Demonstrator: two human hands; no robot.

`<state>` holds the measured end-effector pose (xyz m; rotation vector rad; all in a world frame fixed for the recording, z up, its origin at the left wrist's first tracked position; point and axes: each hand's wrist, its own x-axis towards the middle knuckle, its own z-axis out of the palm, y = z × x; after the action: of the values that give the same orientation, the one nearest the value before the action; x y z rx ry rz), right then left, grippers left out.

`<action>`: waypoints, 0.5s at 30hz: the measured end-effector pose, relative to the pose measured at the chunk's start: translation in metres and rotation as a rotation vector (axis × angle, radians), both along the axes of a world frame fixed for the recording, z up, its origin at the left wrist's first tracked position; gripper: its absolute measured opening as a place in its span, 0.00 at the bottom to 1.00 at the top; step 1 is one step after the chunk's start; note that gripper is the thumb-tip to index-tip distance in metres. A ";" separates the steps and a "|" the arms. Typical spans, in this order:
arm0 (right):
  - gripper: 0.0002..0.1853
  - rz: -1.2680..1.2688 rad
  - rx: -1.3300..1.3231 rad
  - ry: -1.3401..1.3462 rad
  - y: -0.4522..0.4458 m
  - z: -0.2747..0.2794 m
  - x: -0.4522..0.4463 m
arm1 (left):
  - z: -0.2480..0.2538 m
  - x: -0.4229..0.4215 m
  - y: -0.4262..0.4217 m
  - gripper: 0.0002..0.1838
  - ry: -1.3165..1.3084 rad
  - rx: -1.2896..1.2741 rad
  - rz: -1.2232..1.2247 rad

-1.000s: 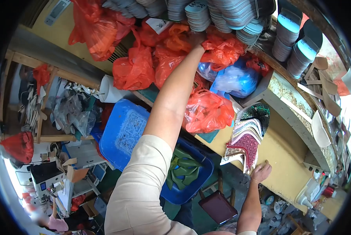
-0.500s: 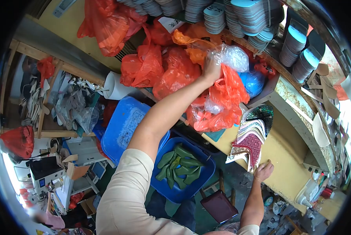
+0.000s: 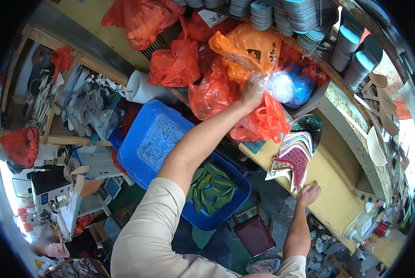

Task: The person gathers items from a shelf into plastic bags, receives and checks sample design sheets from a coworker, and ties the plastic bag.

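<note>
My left hand (image 3: 252,91) is closed on gathered plastic at the heap of bags. Beside its fingers bulges a clear plastic bag (image 3: 280,86), with a red bag (image 3: 268,118) hanging below. An orange bag (image 3: 251,48) with dark print lies just above the hand. Which of these layers the fingers grip is partly hidden. My right hand (image 3: 309,193) rests loosely curled on the yellow bench (image 3: 330,204), with nothing visible in it. Near its fingertips is a fanned stack of curved, patterned pieces (image 3: 293,160), some green, white and dark pink.
Below the bench edge, a blue bin (image 3: 244,194) holds green pieces (image 3: 214,187); a blue lid-like tub (image 3: 154,139) leans beside it. Stacked insole shapes (image 3: 300,16) line the shelf. A dark stool (image 3: 254,235) stands on the floor. Another person (image 3: 57,249) is at the far lower left.
My left hand has come back from deep among the bags, bringing the clear and red plastic forward. The orange bag is now spread higher. My right hand stays on the bench.
</note>
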<state>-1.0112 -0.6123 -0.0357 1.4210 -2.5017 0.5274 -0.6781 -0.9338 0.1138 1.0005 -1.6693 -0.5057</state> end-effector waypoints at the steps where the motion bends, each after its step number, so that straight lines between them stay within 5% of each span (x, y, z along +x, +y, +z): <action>1: 0.18 0.000 -0.002 0.001 0.000 -0.001 0.000 | 0.006 0.009 0.003 0.08 -0.006 0.031 0.005; 6: 0.19 0.012 -0.019 -0.015 0.000 0.003 0.000 | 0.020 0.057 0.023 0.08 -0.229 -0.292 0.086; 15: 0.18 -0.012 -0.030 0.002 0.004 0.010 0.004 | 0.065 0.157 0.041 0.19 0.647 0.162 0.138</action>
<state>-1.0074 -0.6083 -0.0260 1.3940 -2.4886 0.5580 -0.5215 -0.8929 0.1784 0.9295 -0.9884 -0.7833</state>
